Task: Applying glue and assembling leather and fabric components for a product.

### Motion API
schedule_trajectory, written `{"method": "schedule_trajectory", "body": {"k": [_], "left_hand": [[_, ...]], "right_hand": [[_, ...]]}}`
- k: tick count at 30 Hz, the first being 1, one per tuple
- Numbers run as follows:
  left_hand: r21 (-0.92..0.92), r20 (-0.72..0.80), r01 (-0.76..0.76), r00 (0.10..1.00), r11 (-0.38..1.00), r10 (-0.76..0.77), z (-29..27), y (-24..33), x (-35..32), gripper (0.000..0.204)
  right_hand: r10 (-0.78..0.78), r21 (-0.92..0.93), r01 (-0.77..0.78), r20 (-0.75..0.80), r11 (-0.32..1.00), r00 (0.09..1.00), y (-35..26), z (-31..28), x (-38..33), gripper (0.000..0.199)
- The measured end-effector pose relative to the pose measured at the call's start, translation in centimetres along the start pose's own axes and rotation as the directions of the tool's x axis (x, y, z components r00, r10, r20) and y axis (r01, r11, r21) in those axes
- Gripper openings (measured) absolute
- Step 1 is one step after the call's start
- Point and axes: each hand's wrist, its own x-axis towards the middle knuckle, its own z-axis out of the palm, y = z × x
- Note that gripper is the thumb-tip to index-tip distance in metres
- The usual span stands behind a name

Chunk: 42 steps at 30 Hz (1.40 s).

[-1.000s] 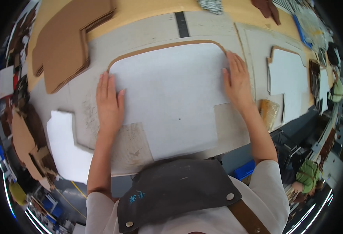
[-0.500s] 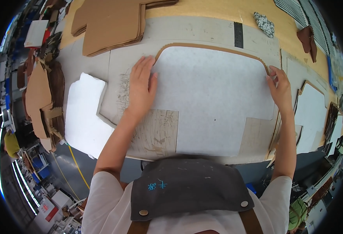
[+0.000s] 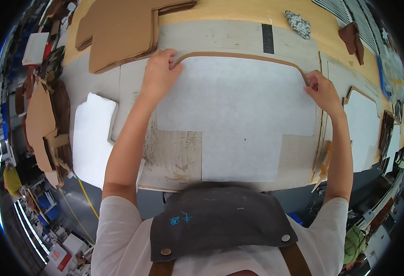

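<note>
White felt (image 3: 238,115), cut with rounded top corners and notched lower corners, is laid flat on a brown cardboard panel (image 3: 238,55) whose edge frames it as a thin rim on the worktable (image 3: 211,34). Its upper left corner is pinched by the left hand (image 3: 159,73), fingers closed on the edge. Its upper right corner is gripped likewise by the right hand (image 3: 322,92).

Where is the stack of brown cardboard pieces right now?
The cardboard stack lies at the far left of the table, just beyond the left hand.
</note>
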Motion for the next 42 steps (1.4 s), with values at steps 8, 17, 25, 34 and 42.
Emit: {"method": "schedule_trajectory", "body": {"k": [8,17,25,34,42], "left_hand": [[-0.022,0.101,-0.002,0.995,1.0,0.004,-0.8,-0.4,1.4,0.013],[-0.396,0.405,0.289,0.907,0.872,-0.116,-3.6,-1.9,0.9,0.022],[-0.297,0.363,0.154,0.931,0.942,-0.038,-3.2,-2.1,-0.5,0.017],[-0.215,0.244,0.034,0.97,0.976,0.02,-3.1,-3.1,-0.8,0.012],[-0.297,0.236,0.133,0.97,0.945,-0.062,-2.6,-3.4,-0.9,0.013]], "right_hand": [[0.071,0.116,-0.073,0.016,0.991,0.997,1.2,-0.5,0.4,0.021],[0.174,0.18,-0.193,0.113,0.965,0.978,1.8,-1.2,-1.9,0.025],[0.261,0.268,-0.264,0.047,0.927,0.964,2.1,-0.9,-3.5,0.025],[0.212,0.34,-0.218,0.055,0.915,0.976,1.4,0.4,-3.4,0.024],[0.331,0.419,-0.32,0.049,0.85,0.942,1.3,0.4,-2.0,0.034]]}}
